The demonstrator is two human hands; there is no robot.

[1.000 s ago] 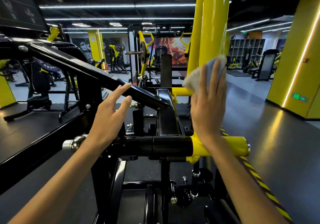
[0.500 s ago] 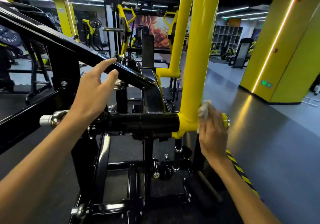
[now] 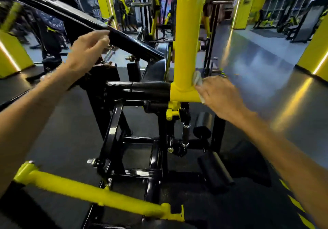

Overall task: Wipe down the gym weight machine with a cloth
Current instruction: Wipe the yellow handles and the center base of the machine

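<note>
At the foot of the upright yellow post [image 3: 186, 33], where it joins the yellow end of the horizontal pivot tube [image 3: 150, 91], the right hand [image 3: 219, 95] presses a pale grey cloth [image 3: 197, 79] against the post's right side. The cloth is bunched under the fingers, with a fold showing above them against the post and a scrap showing below the hand by the tube's end; the fingers lie over it and hold it to the metal.

Left of the post, the left hand [image 3: 87, 50] grips the slanted black bar [image 3: 113, 35] of the weight machine, fingers curled over its upper edge and thumb side toward the camera. This bar runs down toward the post and ends just short of it, above a black padded part [image 3: 156, 69].

Below the post's joint sit a yellow adjustment knob [image 3: 170, 115] and the black frame members [image 3: 140, 140]. Nearer the camera than the post, a yellow crossbar [image 3: 92, 193] runs diagonally. Right of the post lies grey gym floor [image 3: 257, 72] with yellow-and-black hazard striping [image 3: 292, 198] at the lower right. Writing on the machines behind the post is too blurred to read.
</note>
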